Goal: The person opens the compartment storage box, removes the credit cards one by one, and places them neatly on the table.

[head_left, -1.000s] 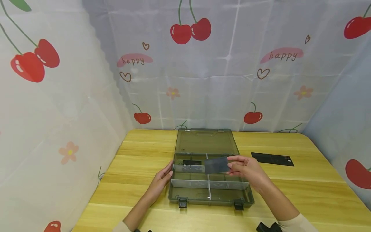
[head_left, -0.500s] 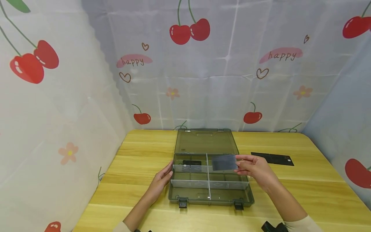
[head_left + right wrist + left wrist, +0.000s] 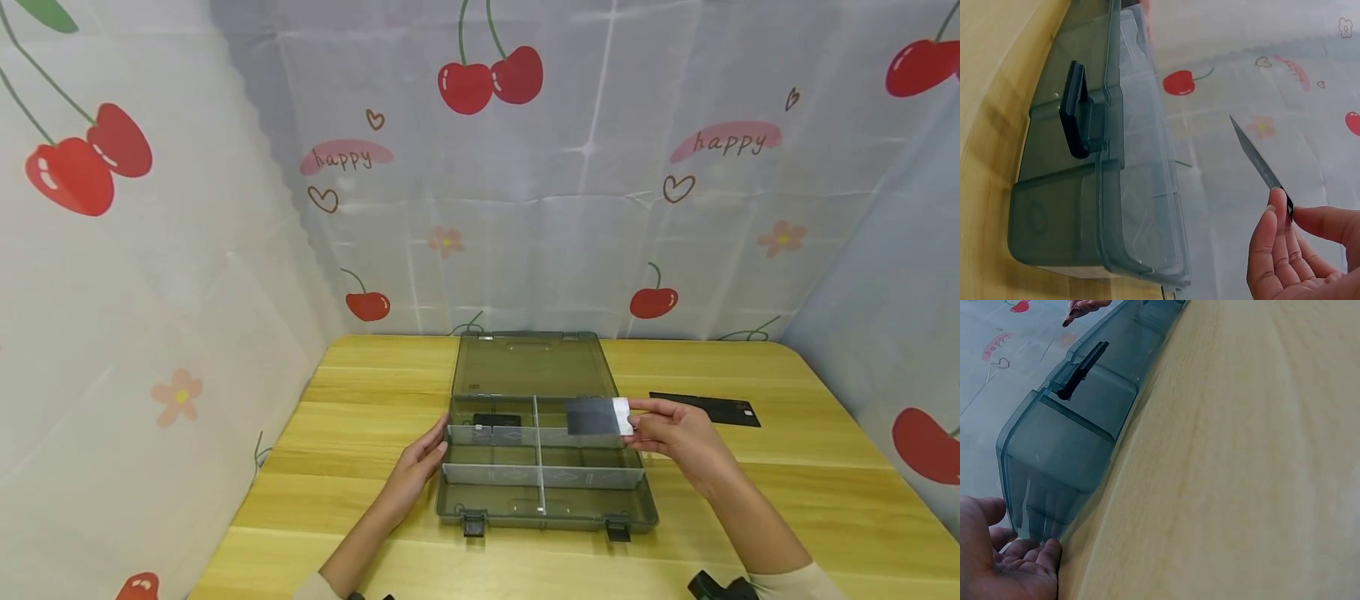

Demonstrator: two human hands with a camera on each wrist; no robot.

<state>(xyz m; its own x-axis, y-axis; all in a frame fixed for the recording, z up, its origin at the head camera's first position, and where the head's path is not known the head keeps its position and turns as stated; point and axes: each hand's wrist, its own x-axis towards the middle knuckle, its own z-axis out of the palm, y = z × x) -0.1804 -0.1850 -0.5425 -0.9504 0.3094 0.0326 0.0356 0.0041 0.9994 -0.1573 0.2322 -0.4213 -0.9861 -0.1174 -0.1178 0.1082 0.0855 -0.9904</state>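
Held aloft, the dark card (image 3: 591, 417) has one edge pinched in the right hand (image 3: 684, 435), with the divided box (image 3: 543, 525) between both hands. The left hand (image 3: 411, 468) rests, fingers relaxed, against its side; counter (image 3: 360, 408) stretches outward beyond.

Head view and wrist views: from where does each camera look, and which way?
Head: on the head, facing forward-down at the open box; shows left hand, right hand.
Left wrist: on that wrist, facing along the box's front; shows left hand, part of right hand.
Right wrist: on that wrist, facing the box's front and dark card, edge-on; shows right hand.
Both wrist views share the box and right hand.
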